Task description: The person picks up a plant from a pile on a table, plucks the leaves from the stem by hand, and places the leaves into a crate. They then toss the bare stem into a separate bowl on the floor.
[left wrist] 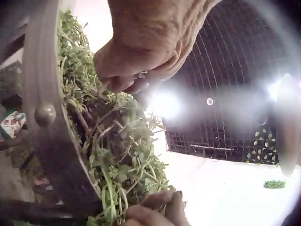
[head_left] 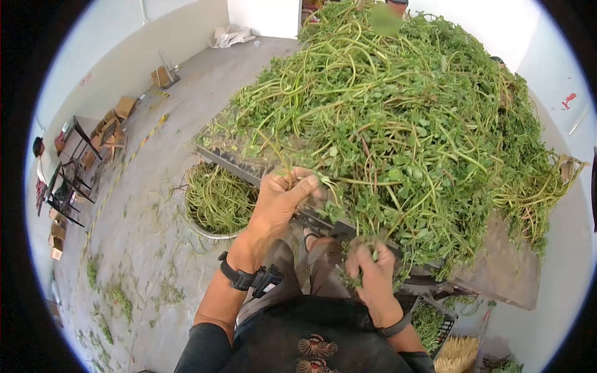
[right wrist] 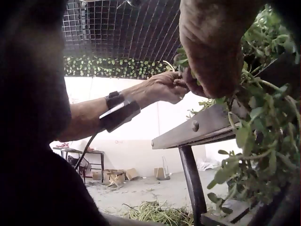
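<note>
A large heap of green leafy stems (head_left: 398, 124) covers the table. Near the table's front edge the left hand (head_left: 283, 196) pinches a few stems, their pale ends sticking out past the thumb. Lower and to the right, the right hand (head_left: 373, 267) has its fingers curled round a small leafy bit at the heap's edge. In the left wrist view the left hand (left wrist: 146, 47) is bent over the greens (left wrist: 122, 160). From the right wrist view the right hand (right wrist: 211, 52) partly hides its own fingertips, with the left hand (right wrist: 164, 87) beyond.
A round basin of long stems (head_left: 221, 199) stands on the floor left of the table edge (head_left: 230, 166). Below right are a crate of greens (head_left: 429, 323) and a bundle of pale stalks (head_left: 457, 354). Scattered greens (head_left: 118, 298) lie on the floor; another person (head_left: 40, 155) is far left.
</note>
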Action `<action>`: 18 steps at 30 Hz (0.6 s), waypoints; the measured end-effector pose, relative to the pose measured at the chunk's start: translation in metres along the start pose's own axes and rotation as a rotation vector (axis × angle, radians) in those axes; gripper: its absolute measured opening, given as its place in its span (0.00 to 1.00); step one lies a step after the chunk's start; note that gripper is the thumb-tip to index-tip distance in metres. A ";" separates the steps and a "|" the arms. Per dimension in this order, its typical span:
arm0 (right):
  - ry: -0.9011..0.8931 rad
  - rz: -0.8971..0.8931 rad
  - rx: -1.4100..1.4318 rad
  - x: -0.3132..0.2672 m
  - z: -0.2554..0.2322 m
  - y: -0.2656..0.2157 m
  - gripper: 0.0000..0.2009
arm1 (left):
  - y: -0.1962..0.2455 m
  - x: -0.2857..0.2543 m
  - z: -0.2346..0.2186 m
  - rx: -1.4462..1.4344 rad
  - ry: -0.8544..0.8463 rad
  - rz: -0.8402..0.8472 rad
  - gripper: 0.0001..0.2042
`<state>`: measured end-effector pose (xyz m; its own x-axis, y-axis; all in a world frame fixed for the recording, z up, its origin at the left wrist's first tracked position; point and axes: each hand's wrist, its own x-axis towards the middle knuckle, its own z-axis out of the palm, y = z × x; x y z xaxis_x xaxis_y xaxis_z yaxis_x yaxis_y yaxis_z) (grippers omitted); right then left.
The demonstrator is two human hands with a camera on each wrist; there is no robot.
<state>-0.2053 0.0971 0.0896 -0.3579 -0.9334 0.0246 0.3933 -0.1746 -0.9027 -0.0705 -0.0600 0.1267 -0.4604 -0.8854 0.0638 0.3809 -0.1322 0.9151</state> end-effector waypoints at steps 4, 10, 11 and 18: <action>0.111 -0.052 -0.092 0.009 0.009 -0.008 0.11 | -0.006 -0.018 0.006 0.049 -0.034 -0.078 0.07; 0.075 -0.036 -0.432 0.012 0.018 0.008 0.14 | -0.015 -0.037 0.016 0.250 -0.191 -0.108 0.04; 0.081 0.009 -0.391 0.013 0.018 0.009 0.16 | -0.020 -0.039 0.016 0.227 -0.181 -0.077 0.04; -0.059 0.169 -0.408 0.010 0.011 0.013 0.18 | -0.044 -0.044 0.012 0.328 -0.239 0.088 0.06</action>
<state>-0.1941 0.0823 0.0825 -0.2637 -0.9566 -0.1240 0.0717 0.1088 -0.9915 -0.0762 -0.0097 0.0882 -0.6254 -0.7536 0.2023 0.1688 0.1225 0.9780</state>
